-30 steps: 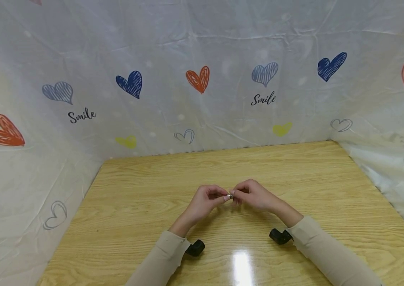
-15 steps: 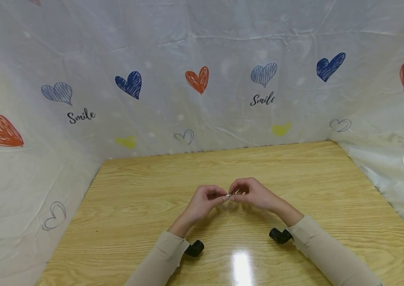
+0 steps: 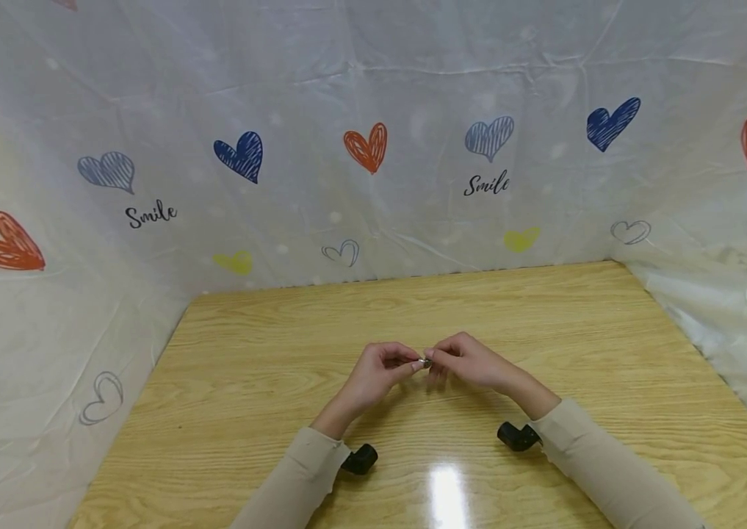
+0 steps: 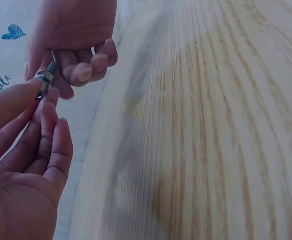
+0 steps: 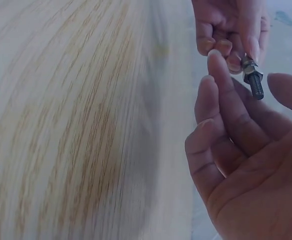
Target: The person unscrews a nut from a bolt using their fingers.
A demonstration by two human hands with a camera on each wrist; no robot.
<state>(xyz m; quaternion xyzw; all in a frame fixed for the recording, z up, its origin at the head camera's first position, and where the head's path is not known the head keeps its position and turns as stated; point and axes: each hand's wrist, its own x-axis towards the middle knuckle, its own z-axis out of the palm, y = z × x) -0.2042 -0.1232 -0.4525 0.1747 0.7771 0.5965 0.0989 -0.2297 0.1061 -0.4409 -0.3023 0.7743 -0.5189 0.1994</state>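
Note:
Above the middle of the table, my left hand (image 3: pixel 380 371) pinches the end of a small metal bolt (image 5: pixel 256 89) between thumb and fingertips. A hex nut (image 4: pixel 45 76) sits around the bolt, and the threaded end sticks out toward my right hand (image 3: pixel 472 361). In the right wrist view the thumb (image 5: pixel 285 90) of that hand stands apart from the bolt, with its fingers (image 5: pixel 230 100) loosely bent beside and behind it. The bolt's other end is hidden by the left fingertips.
The wood-grain table (image 3: pixel 267 330) spreads beneath both hands. A pale sheet printed with hearts (image 3: pixel 366 147) hangs behind it and along both sides. Dark wrist cameras (image 3: pixel 361 459) stick out below the sleeves (image 3: pixel 300 470).
The right hand's fingers rolled up around the nut half a second ago and have now swung back down and loosened. My left hand has stayed almost still with the bolt.

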